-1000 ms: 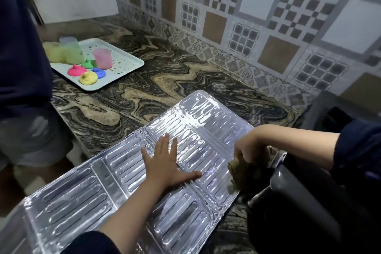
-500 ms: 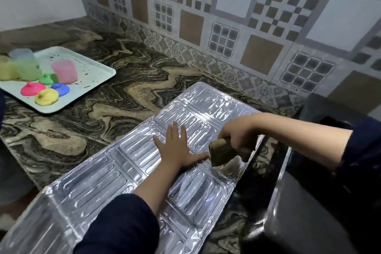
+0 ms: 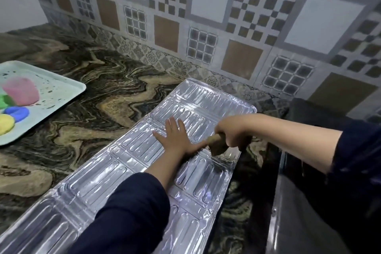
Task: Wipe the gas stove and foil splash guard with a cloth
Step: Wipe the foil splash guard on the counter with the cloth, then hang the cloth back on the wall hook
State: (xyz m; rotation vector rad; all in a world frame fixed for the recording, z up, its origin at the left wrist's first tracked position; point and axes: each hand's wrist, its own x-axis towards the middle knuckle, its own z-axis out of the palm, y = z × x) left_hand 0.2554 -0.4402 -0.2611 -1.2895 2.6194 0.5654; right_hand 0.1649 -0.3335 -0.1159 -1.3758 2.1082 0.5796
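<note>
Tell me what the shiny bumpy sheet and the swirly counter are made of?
The foil splash guard looks like thin aluminium foil: mirror-bright, embossed with ridges, slightly crinkled. The counter looks like polished stone, perhaps granite or marble: glossy, with wavy brown and black veins.

Left hand (image 3: 179, 140) pressed flat, fingers spread, on the foil splash guard (image 3: 132, 173), which lies flat along the marbled countertop (image 3: 99, 107). Just right of it, right hand (image 3: 234, 132) closed around a bunched brown cloth (image 3: 216, 145), cloth touching the foil near the left thumb. Dark sleeves on both forearms. Right of the right hand, under its forearm, the dark glossy gas stove (image 3: 292, 208). Well to the left of the left hand, a pale tray (image 3: 61, 93) with pink, green, blue and yellow lumps. Beyond both hands, a patterned tiled wall (image 3: 206, 16).
</note>
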